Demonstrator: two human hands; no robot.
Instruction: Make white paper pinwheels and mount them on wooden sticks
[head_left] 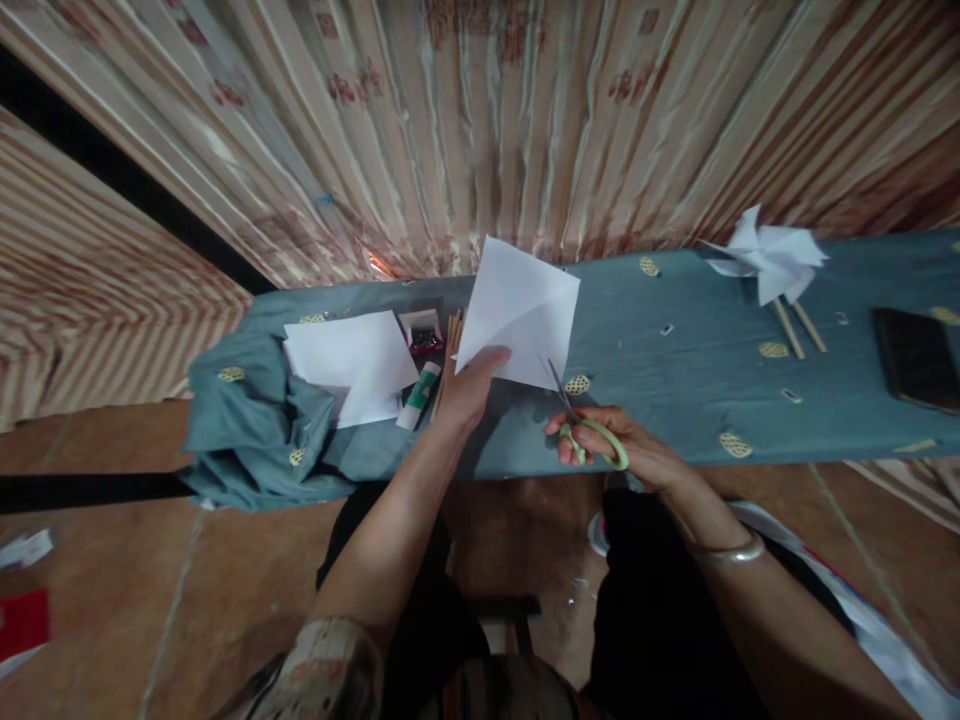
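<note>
A square sheet of white paper (521, 305) is held up over the cloth by my left hand (471, 385), pinched at its lower left edge with the thumb on top. My right hand (604, 440) grips a pair of scissors (600, 440) with pale green handles, fingers through the loops. The scissor blades point up and left, at the paper's lower right corner. Whether they touch the paper I cannot tell. Left of the paper lie several wooden sticks (454, 335), a green and white glue stick (420, 395) and a small box of dark pins (422, 332).
More white sheets (349, 360) lie at the left on the blue-green cloth (645, 340). White paper pinwheels (772, 255) on wooden sticks rest at the back right, with a dark phone-like object (915, 358) beyond them. A pleated curtain (480, 130) hangs behind the table.
</note>
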